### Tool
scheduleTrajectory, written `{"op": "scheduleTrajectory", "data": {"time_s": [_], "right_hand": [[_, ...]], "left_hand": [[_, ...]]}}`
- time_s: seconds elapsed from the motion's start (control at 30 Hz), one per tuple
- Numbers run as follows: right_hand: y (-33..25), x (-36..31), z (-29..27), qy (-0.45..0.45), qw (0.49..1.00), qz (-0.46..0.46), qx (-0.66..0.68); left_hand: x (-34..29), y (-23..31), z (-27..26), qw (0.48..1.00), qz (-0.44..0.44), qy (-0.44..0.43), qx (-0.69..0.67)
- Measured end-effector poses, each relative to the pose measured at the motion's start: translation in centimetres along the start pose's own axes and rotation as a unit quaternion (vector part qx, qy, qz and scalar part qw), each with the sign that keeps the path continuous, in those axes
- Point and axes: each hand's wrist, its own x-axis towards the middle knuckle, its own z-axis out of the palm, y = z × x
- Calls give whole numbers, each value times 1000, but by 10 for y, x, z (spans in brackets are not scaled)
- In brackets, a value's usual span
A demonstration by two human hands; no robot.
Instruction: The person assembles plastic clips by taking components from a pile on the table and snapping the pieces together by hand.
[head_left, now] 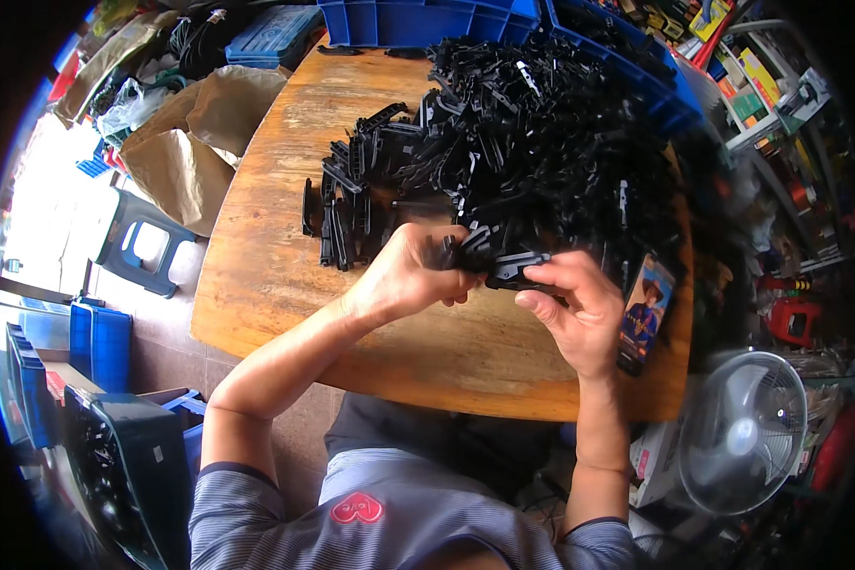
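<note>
Both my hands are raised over the near part of a wooden table (427, 351). My left hand (413, 274) is closed around small black plastic parts (473, 245), whose ends stick out past the fingers. Between thumb and fingers, my right hand (579, 302) pinches another black plastic part (517, 270), close against those in the left. Whether the parts are joined cannot be made out. Just beyond my hands spreads a large heap of similar black plastic parts (560, 142). Several long ones lie in a row (336, 223) at the heap's left edge.
Blue crates (427, 21) stand at the table's far edge. A phone-like card with a coloured picture (646, 309) lies by my right hand. To the right are a fan (743, 432) and crowded shelves (769, 104); to the left, a stool (142, 242), a brown sack (176, 171) and a dark bin (138, 465).
</note>
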Motion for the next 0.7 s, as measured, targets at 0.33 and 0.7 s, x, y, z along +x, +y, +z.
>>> {"op": "scheduleTrajectory", "data": {"time_s": [0.33,0.7], "right_hand": [[-1,-2,8,27,988,-94,-116],[0,2,1,-33,996,-67,-52]], "left_hand": [[0,-15,11,934,253,38,250],[-9,-10,11,926,275,12,257]]}}
